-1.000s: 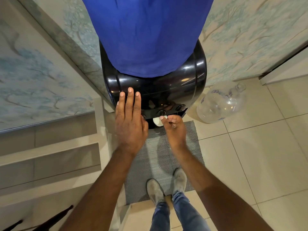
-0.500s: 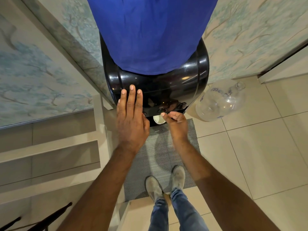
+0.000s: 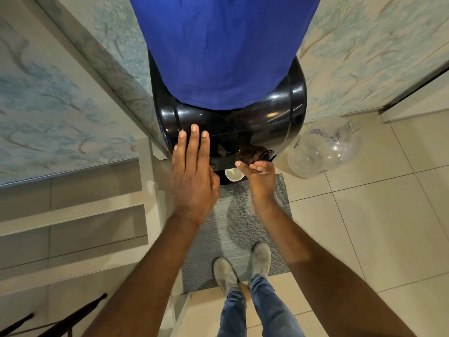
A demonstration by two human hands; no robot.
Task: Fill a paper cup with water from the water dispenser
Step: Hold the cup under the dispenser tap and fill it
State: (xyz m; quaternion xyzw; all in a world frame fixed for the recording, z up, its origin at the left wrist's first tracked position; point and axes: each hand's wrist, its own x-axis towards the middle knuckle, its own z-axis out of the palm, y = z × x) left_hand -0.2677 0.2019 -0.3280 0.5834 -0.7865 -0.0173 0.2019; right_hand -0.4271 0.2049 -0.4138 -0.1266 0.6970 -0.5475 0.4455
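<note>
A black water dispenser (image 3: 243, 127) stands ahead, its bottle under a blue cover (image 3: 218, 45). A white paper cup (image 3: 233, 175) sits in the dark recess below the taps, its open mouth facing up. My right hand (image 3: 257, 176) is beside it on the right. Its fingers are curled and its thumb reaches over the cup's rim, pinching it. My left hand (image 3: 193, 171) lies flat on the dispenser's front left with fingers straight and together. Its thumb is tucked near a small red tap (image 3: 210, 166).
An empty clear water jug (image 3: 323, 149) lies on the tiled floor right of the dispenser. A grey mat (image 3: 233, 229) is under my shoes. Pale steps (image 3: 73, 215) and a patterned wall are on the left.
Both hands have shifted slightly forward toward the dispenser. The cup has gone further under the taps with my right hand.
</note>
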